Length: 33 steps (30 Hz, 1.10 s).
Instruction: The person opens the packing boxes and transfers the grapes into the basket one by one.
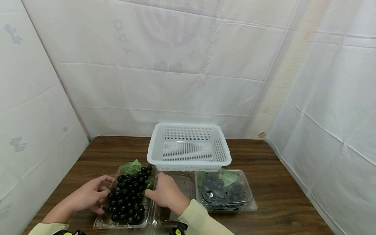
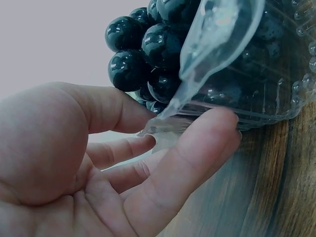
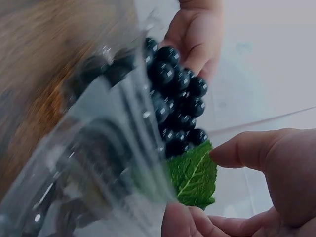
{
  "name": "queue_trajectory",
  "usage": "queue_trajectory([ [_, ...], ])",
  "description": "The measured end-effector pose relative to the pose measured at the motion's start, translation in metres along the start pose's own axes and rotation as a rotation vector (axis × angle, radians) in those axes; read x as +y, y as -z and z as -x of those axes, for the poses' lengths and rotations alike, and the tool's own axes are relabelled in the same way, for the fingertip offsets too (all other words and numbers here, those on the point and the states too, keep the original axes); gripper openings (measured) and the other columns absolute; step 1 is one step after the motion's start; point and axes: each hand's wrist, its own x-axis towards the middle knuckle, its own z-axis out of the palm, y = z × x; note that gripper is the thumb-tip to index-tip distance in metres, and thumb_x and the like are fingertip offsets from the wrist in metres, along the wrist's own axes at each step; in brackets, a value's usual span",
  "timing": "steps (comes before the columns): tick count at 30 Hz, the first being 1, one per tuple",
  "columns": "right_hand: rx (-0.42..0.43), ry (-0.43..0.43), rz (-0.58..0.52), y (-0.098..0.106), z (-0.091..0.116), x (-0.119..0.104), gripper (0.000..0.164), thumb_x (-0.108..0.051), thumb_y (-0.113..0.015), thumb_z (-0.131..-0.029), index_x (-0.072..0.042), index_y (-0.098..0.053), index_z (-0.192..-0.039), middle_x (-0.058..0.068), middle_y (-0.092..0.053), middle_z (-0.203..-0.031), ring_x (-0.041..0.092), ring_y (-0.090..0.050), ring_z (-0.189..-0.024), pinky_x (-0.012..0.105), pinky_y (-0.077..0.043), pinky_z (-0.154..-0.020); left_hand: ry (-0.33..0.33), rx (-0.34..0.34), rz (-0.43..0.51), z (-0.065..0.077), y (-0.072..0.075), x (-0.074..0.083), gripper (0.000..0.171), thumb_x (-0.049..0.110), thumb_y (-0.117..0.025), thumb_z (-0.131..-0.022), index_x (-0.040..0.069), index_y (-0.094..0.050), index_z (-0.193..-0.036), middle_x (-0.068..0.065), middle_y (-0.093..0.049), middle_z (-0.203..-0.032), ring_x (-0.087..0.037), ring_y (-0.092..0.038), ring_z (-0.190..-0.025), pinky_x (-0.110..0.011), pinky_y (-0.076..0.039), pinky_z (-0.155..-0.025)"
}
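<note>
A bunch of black grapes [image 1: 127, 199] with green leaves [image 1: 131, 167] lies in an open clear plastic clamshell box [image 1: 107, 225]. At its left side is my left hand [image 1: 89, 195]; in the left wrist view the thumb [image 2: 121, 111] and a fingertip meet at the rim, pinching the plastic. On the right side my right hand [image 1: 167, 192] bends over the box wall. Seen from the right wrist, its thumb [image 3: 242, 148] touches the edge of a leaf [image 3: 192, 177], while the other fingers lie apart from the thumb, by the plastic edge.
The clamshell's clear lid [image 1: 182, 184] lies folded out to the right. Beside it stands a closed clamshell [image 1: 224, 192] with dark grapes and leaves inside. A white perforated basket [image 1: 188, 163] sits behind on the brown wooden table [image 1: 279, 189]. White sheeting [image 1: 176, 91] hangs around the table.
</note>
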Motion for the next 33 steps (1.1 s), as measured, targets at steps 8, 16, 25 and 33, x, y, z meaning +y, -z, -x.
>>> queue_trajectory([
  [8,-0.125,-0.096,-0.193,0.008,-0.002,-0.016,0.061,-0.036,-0.073,-0.094,0.001,-0.057,-0.139,0.006,-0.074,-0.072,0.018,-0.072,-0.069,0.037,-0.058,-0.073,-0.007,-0.018,0.009,0.0,0.001,0.0,0.052,0.005,-0.052,-0.104,-0.009,-0.029,-0.149,-0.012,-0.069,-0.096,-0.028,-0.069,-0.081,-0.049,-0.064,-0.064],
  [16,-0.189,-0.142,-0.289,0.013,-0.005,-0.032,0.065,-0.037,-0.074,-0.094,-0.024,-0.026,-0.052,-0.004,-0.031,-0.042,0.014,-0.048,-0.044,0.03,-0.035,-0.051,-0.034,-0.027,0.017,0.001,0.001,-0.001,0.052,0.004,-0.05,-0.103,-0.01,-0.028,-0.148,-0.012,-0.069,-0.093,-0.028,-0.069,-0.078,-0.05,-0.064,-0.064],
  [25,-0.225,-0.294,-0.572,0.008,-0.014,-0.042,0.063,-0.03,-0.079,-0.09,0.007,-0.054,-0.135,0.019,-0.058,-0.135,0.04,-0.071,-0.092,0.054,-0.06,-0.091,-0.021,-0.027,0.011,0.0,0.003,-0.001,0.052,0.005,-0.052,-0.104,-0.01,-0.029,-0.148,-0.012,-0.07,-0.095,-0.029,-0.07,-0.081,-0.049,-0.064,-0.064],
  [33,-0.256,-0.394,-0.776,-0.006,-0.02,-0.043,0.095,-0.023,-0.077,-0.091,0.002,-0.018,-0.161,0.029,-0.025,-0.163,0.074,-0.038,-0.127,0.069,-0.046,-0.104,-0.018,-0.022,0.016,0.001,0.002,-0.002,0.052,0.006,-0.053,-0.104,-0.01,-0.029,-0.148,-0.012,-0.067,-0.09,-0.03,-0.071,-0.081,-0.049,-0.064,-0.064],
])
